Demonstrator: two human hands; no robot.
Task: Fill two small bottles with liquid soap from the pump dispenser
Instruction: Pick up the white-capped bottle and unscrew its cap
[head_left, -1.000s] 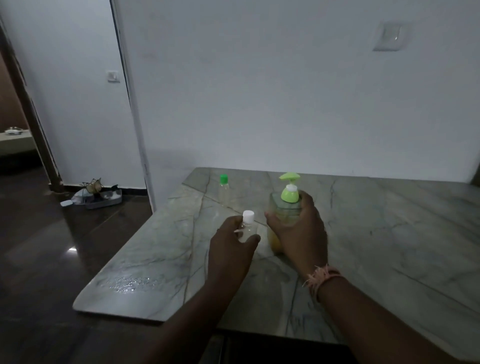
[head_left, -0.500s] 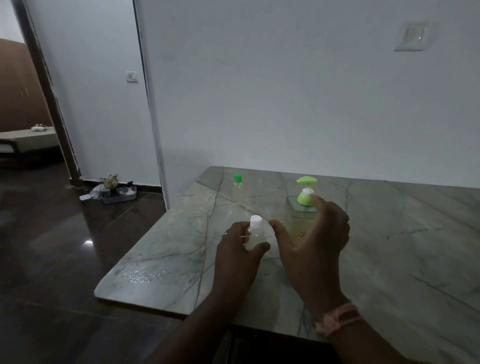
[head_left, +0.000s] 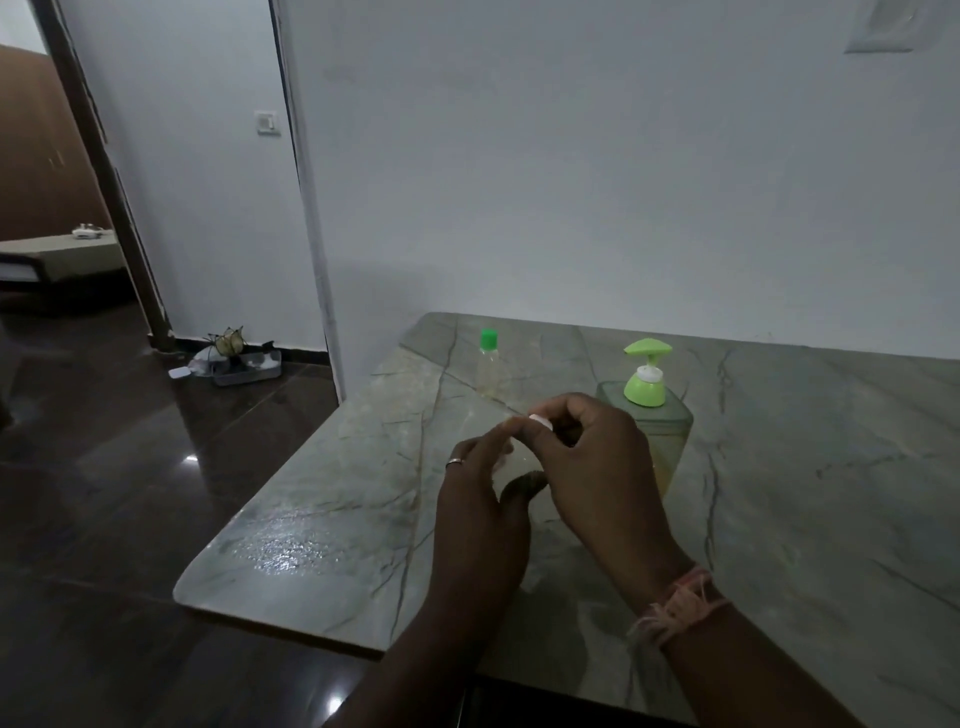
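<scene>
Dim room, pale wall, and a marble table (head_left: 779, 519) with grey veins taking up most of the view. Closest in, the right wrist has a pinkish thread band (head_left: 675, 608) tied round it. Both hands meet over the table: the left hand (head_left: 478, 499) is wrapped round the body of a small clear bottle (head_left: 517, 460), ring (head_left: 455, 462) on one finger, and the right hand (head_left: 597, 467) sits right against it with its fingertips pinched on the bottle's white cap (head_left: 540, 422). Can't tell if the cap is loose or tight, the fingers hide most of it. Just behind the right hand stands the dispenser (head_left: 654, 415), clear body, green pump, yellowish soap low inside, upright on the table, nobody touching it. Further back, beyond the left hand, the second bottle (head_left: 488, 364) stands upright with a green cap, well apart from both hands. Off past the table's left edge it's dark glossy floor and a doorway.
</scene>
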